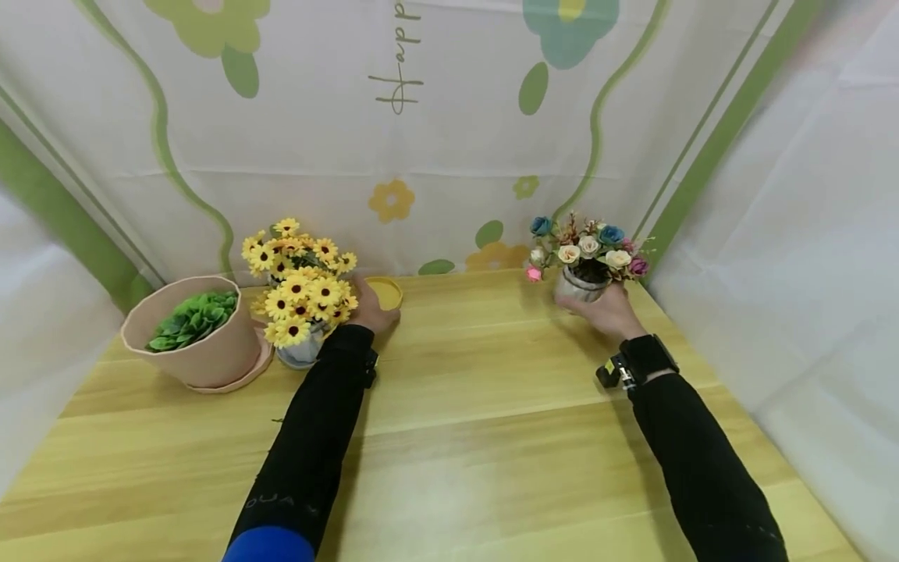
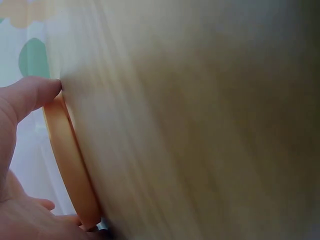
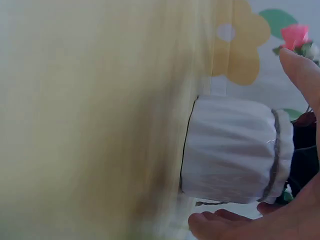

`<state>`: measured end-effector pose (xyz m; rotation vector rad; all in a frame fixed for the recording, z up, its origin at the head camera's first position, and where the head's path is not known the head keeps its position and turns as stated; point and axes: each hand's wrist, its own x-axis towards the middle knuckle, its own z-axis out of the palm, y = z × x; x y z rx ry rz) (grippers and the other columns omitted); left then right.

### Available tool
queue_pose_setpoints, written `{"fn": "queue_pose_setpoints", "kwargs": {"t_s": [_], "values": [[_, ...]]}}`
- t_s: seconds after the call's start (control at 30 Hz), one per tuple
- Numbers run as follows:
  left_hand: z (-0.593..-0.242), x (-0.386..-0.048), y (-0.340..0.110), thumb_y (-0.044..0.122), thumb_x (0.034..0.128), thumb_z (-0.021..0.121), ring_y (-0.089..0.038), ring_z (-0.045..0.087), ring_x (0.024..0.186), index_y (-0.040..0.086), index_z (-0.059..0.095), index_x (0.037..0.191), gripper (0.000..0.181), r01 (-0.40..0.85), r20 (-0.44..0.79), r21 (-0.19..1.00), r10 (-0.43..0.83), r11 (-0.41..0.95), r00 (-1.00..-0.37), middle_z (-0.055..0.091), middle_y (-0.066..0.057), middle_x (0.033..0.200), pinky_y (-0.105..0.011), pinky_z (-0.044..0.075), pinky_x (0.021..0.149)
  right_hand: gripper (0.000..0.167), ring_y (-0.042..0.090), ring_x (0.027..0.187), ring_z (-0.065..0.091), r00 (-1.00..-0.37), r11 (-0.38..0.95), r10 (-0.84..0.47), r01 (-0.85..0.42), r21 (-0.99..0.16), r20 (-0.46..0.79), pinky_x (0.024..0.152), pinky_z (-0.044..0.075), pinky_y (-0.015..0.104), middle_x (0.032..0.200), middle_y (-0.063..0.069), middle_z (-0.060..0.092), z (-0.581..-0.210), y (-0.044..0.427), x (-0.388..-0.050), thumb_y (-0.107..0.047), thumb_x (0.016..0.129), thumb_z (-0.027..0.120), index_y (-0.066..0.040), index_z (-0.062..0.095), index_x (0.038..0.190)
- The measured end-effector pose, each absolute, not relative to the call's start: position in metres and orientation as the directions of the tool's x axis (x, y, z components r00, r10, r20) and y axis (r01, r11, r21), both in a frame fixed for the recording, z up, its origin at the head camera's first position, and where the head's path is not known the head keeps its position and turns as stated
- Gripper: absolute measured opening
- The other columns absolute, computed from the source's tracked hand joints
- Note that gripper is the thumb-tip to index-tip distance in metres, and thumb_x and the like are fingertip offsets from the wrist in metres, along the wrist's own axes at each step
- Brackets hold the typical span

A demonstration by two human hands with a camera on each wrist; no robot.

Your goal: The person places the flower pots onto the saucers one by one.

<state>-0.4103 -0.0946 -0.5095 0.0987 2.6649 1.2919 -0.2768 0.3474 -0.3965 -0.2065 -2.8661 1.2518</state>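
My left hand (image 1: 374, 309) spans a round yellow saucer (image 1: 386, 290) near the back edge of the table. In the left wrist view its thumb meets one end of the saucer's rim (image 2: 72, 160), with fingertips at the other end. Beside that hand stand yellow daisy-like flowers (image 1: 302, 293) in a grey-white pot. My right hand (image 1: 609, 314) curves around a small white pot (image 3: 230, 150) of mixed artificial roses (image 1: 588, 243). Gaps show between the pot and both thumb and fingers in the right wrist view. This pot stands on the table.
A large pink pot (image 1: 221, 343) with green leaves stands on a pink saucer (image 1: 235, 382) at the left. Behind the wooden table (image 1: 477, 437) hangs a white cloth (image 1: 463, 140) printed with flowers. Another white sheet (image 1: 822, 273) borders the right side.
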Motion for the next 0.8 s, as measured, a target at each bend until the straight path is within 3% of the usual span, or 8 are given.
{"fn": "queue_pose_setpoints", "kwargs": {"t_s": [0.03,0.13,0.23,0.33,0.57,0.8], "values": [[-0.508,-0.412,-0.094,0.033,0.0997,0.069,-0.038,-0.006,0.165,0.006,-0.043,0.155,0.128,-0.04,-0.146,0.783,0.121,0.621,-0.982,-0.044,-0.017,0.166,-0.047,0.017,0.136,0.11,0.052,0.155,0.03,-0.991,0.657,0.125,0.12,-0.744,-0.049,0.128,0.029,0.065,0.166,0.034,0.03,-0.398,0.346,-0.281,-0.056,0.094,0.076,-0.002,0.015,0.168],[-0.453,-0.371,-0.085,0.012,0.1001,0.064,-0.039,-0.011,0.165,-0.004,-0.036,0.157,0.116,-0.102,-0.212,0.786,0.111,0.61,-0.971,-0.035,-0.024,0.169,-0.05,0.015,0.136,0.107,0.052,0.156,0.029,-0.986,0.643,0.147,0.154,-0.75,-0.076,0.128,0.03,0.063,0.168,0.035,0.028,-0.4,0.345,-0.291,-0.059,0.096,0.071,0.001,0.018,0.167],[-0.422,-0.344,-0.08,0.007,0.0997,0.061,-0.039,-0.016,0.164,-0.005,-0.029,0.16,0.109,-0.102,-0.212,0.795,0.116,0.598,-0.97,-0.029,-0.026,0.171,-0.05,0.015,0.136,0.11,0.05,0.158,0.027,-0.981,0.6,0.186,0.151,-0.786,-0.047,0.13,0.028,0.061,0.17,0.033,0.024,-0.402,0.344,-0.301,-0.058,0.096,0.071,0.0,0.013,0.168],[-0.421,-0.341,-0.079,0.009,0.0992,0.065,-0.039,-0.019,0.164,-0.002,-0.025,0.162,0.111,-0.088,-0.201,0.791,0.122,0.606,-0.972,-0.026,-0.026,0.173,-0.051,0.015,0.136,0.112,0.049,0.158,0.027,-0.976,0.569,0.218,0.143,-0.81,-0.019,0.13,0.03,0.059,0.17,0.032,0.023,-0.404,0.345,-0.308,-0.054,0.095,0.072,-0.001,0.007,0.169],[-0.42,-0.345,-0.086,0.021,0.0958,0.077,-0.041,-0.01,0.165,0.006,-0.024,0.165,0.124,-0.083,-0.224,0.744,0.131,0.662,-0.966,-0.015,-0.024,0.176,-0.055,0.022,0.134,0.122,0.054,0.156,0.025,-0.964,0.606,0.261,0.209,-0.767,-0.055,0.128,0.03,0.062,0.17,0.038,0.016,-0.398,0.344,-0.313,-0.061,0.094,0.069,0.003,-0.003,0.167],[-0.421,-0.341,-0.085,0.023,0.0961,0.077,-0.042,-0.012,0.165,0.006,-0.024,0.165,0.124,-0.095,-0.282,0.739,0.178,0.667,-0.943,-0.023,-0.025,0.174,-0.055,0.024,0.133,0.123,0.053,0.156,0.026,-0.953,0.602,0.287,0.254,-0.757,-0.091,0.129,0.03,0.06,0.169,0.037,0.016,-0.405,0.345,-0.313,-0.063,0.092,0.07,0.004,0.0,0.167]]}}
